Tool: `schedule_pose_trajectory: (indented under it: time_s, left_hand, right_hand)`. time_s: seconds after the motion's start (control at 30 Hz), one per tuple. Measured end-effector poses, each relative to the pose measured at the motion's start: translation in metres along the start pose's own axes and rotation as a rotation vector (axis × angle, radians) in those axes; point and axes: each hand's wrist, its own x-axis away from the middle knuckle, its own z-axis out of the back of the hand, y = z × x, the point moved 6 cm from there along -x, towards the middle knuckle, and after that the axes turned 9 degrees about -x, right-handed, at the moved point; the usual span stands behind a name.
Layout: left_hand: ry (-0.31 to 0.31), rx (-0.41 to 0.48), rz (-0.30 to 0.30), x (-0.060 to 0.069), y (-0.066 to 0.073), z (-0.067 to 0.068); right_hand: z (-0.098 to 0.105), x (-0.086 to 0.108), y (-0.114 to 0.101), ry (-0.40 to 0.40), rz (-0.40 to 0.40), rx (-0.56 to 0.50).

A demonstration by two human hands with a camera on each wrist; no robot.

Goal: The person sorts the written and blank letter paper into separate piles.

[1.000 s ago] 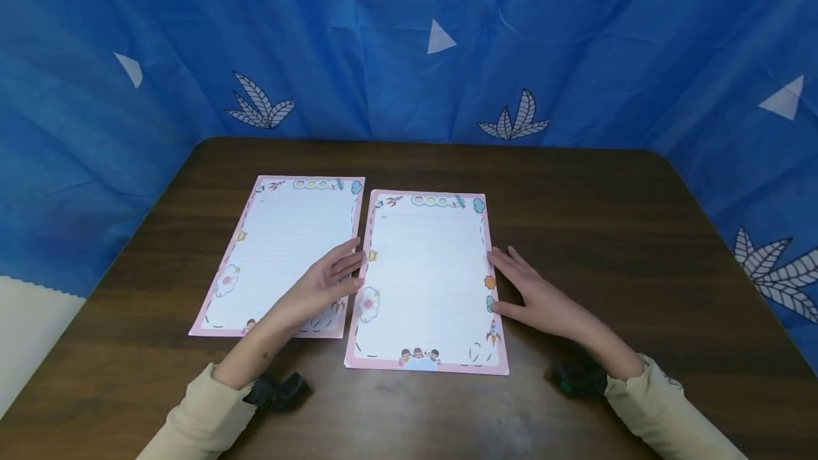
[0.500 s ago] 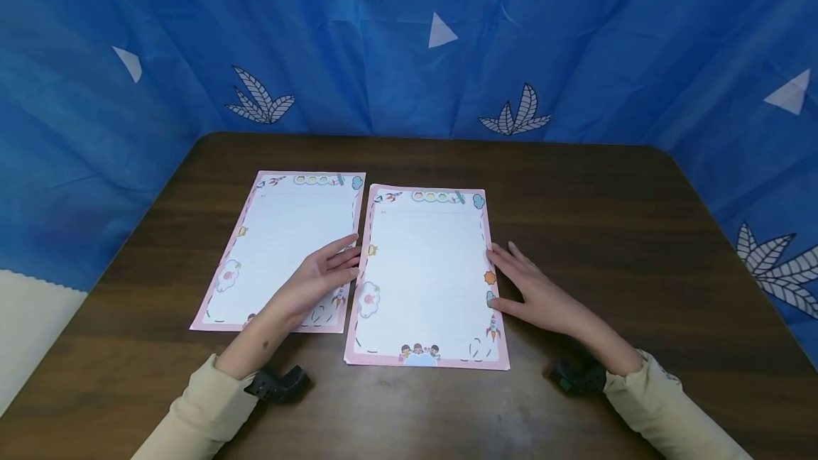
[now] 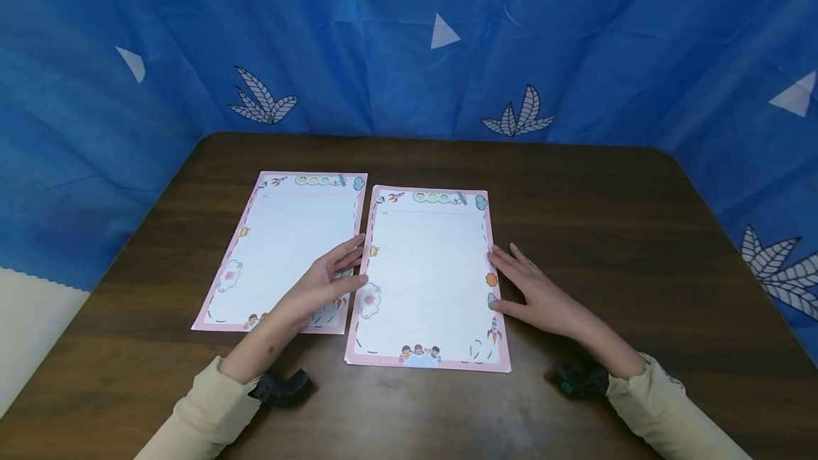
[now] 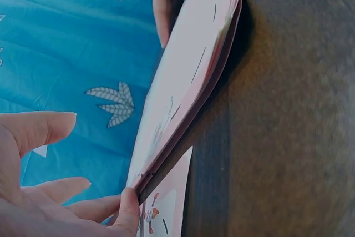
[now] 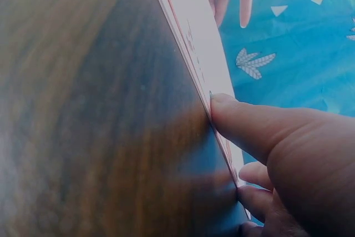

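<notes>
A stack of pink-bordered lined paper (image 3: pixel 428 282) lies on the table between the hands, its layered edge showing in the left wrist view. My left hand (image 3: pixel 324 284) is at the stack's left edge, fingers fairly straight, thumb apart from them; a fingertip touches the stack's edge in the left wrist view. At the right edge, my right hand (image 3: pixel 540 298) rests with thumb and fingers spread, touching the sheets' side. Beneath my left hand lies a second lined paper (image 3: pixel 287 247) with the same pink border, partly hidden by that hand and forearm.
The dark wooden table (image 3: pixel 607 233) extends around the papers. A blue curtain (image 3: pixel 383 41) with white triangles and leaf prints hangs behind its far edge. Black wrist devices (image 3: pixel 281 389) sit under both forearms, near the cream sleeves.
My left hand drew back slightly from the right-hand stack, then came back to its left edge. The right hand and both papers look nearly the same; the view shifted a little.
</notes>
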Motion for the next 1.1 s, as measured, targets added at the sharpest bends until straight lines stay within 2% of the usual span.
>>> schedule_pose_trajectory:
  time_s: [0.37,0.57,0.67,1.1]
  left_hand:
    - [0.005,-0.02,-0.004,-0.001,0.002,0.003]
    - [0.001,-0.062,-0.04,0.003,0.005,-0.002]
    - [0.002,-0.08,-0.038,0.004,0.005,-0.004]
    - [-0.011,-0.092,-0.063,0.002,0.006,-0.007]
  right_hand:
    - [0.004,-0.004,-0.001,0.009,0.005,0.005]
    - [0.0,0.0,0.0,0.003,0.002,0.006]
    - [-0.002,0.001,0.0,0.002,0.003,0.003]
    - [-0.001,0.002,0.002,0.009,-0.01,0.006]
